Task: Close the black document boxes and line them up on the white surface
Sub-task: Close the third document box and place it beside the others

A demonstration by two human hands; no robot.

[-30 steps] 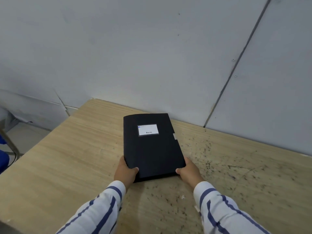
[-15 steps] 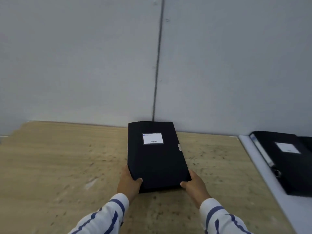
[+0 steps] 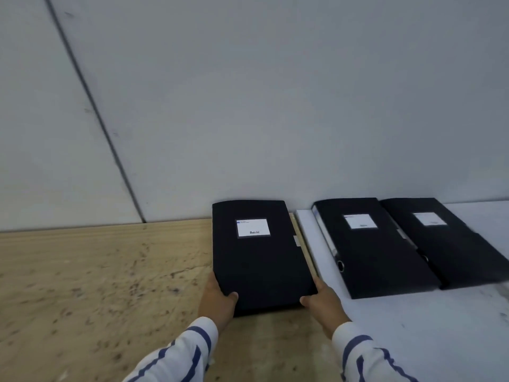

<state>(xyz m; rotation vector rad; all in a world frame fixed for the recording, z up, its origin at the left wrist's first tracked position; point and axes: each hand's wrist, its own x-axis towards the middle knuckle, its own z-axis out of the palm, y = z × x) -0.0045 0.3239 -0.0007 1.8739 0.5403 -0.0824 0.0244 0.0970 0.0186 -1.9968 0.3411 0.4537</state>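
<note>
Both hands, left (image 3: 217,301) and right (image 3: 323,304), grip the closed black document box (image 3: 261,260) over the wooden table (image 3: 96,271)

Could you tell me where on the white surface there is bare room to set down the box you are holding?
A narrow bare strip lies between the white surface's left edge and the nearer placed box. A wide bare patch lies in front of both placed boxes. The second box sits tight against the first, with no gap. Both hands, left and right, grip the held box.

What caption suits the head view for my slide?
Both hands carry a closed black box toward two boxes.
</note>
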